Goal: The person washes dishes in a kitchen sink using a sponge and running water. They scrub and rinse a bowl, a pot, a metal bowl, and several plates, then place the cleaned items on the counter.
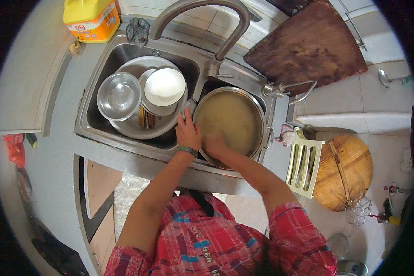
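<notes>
A round metal pot point(260, 115) stands in the right basin of a steel double sink, with cloudy yellowish water point(227, 117) inside. At the pot's left rim, my left hand point(187, 132) grips its side, the thumb by the edge and the fingers beside a handle. My right hand point(214, 145) reaches into the water; its fingers are hidden below the surface, so what they hold does not show. In the left basin, a large metal basin point(131, 134) carries a white bowl point(165, 87), a shiny metal bowl point(119, 96) and several wooden sticks point(146, 119).
A curved faucet point(233, 38) arches behind the sink's middle. The yellow detergent jug point(91, 22) and a grey scouring pad point(138, 31) are at the back left. To the right are a dark cutting board point(310, 48), a pale slotted rack point(305, 162) and a round wooden lid point(345, 172).
</notes>
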Action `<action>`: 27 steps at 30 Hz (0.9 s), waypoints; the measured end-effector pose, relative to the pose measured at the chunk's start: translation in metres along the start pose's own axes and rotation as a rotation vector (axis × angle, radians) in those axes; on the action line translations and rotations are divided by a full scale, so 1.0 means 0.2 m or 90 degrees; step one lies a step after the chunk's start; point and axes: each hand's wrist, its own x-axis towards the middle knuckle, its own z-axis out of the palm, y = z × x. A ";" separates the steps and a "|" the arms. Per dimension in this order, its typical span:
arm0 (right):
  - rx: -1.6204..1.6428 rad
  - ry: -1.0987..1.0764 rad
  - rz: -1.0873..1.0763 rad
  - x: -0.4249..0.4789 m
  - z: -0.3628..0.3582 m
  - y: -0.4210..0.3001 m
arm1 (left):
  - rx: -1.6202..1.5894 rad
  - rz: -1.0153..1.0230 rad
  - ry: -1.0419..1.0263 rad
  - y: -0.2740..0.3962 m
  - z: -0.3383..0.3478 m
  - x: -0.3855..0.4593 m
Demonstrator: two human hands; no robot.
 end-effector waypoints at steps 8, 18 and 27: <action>0.080 -0.019 0.305 0.20 -0.12 0.24 | 0.020 -0.012 -0.035 0.02 0.02 0.00; -0.266 0.021 0.316 -0.22 -0.34 0.39 | -0.012 -0.024 -0.049 0.04 -0.01 0.01; 0.018 -0.163 0.353 -0.38 -0.30 0.15 | 0.004 -0.035 -0.028 0.00 0.00 0.00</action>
